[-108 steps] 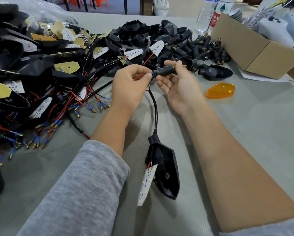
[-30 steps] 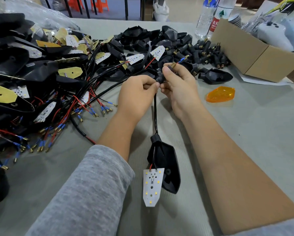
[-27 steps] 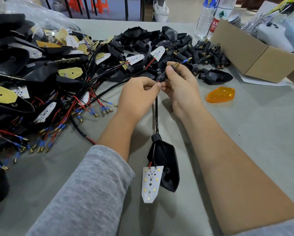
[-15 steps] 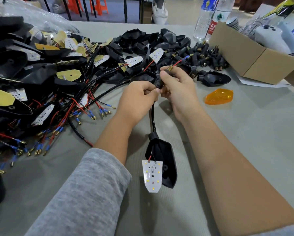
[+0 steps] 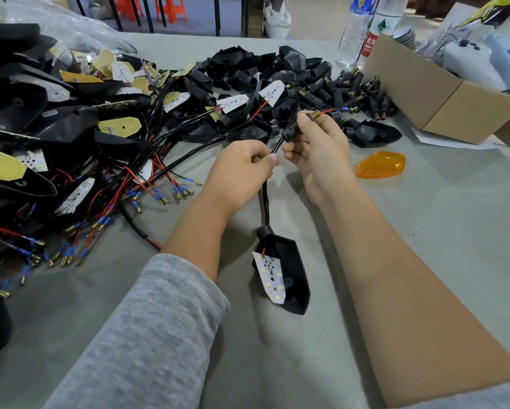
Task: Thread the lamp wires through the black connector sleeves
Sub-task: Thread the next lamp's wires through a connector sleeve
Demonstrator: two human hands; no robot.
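Now the wires are through: red lead with blue crimp (image 5: 341, 109) sticks out past the brass threaded end of the sleeve (image 5: 295, 129), where a few seconds back the tips were only just entering it. Sleeve has also slid down the cable toward the lamp, so this unit looks nearly done; only seating the sleeve seems left.

Left to right:
- Far left, heap of finished lamps (image 5: 41, 128): glossy black shells, yellow and white LED boards, tangled red/black leads with blue-and-brass terminals.
- Left hand (image 5: 242, 172) pinches the black sheathed cable (image 5: 265, 199) just below the sleeve, fingers curled round it.
- Cable runs near to the lamp housing (image 5: 292, 278), a matte black pointed shell lying on the grey ribbed mat (image 5: 425, 231), with a white LED board (image 5: 270, 276) hanging out on a red wire.
- Right hand (image 5: 321, 152) grips the sleeve, thumb on top: rubbery black tube, held above the mat at centre.
- Far centre, pile of spare black sleeves (image 5: 363, 95) with brass ends.
- Right, a translucent orange lens (image 5: 380, 165), smooth and faceted, then a plain cardboard box (image 5: 442, 95).
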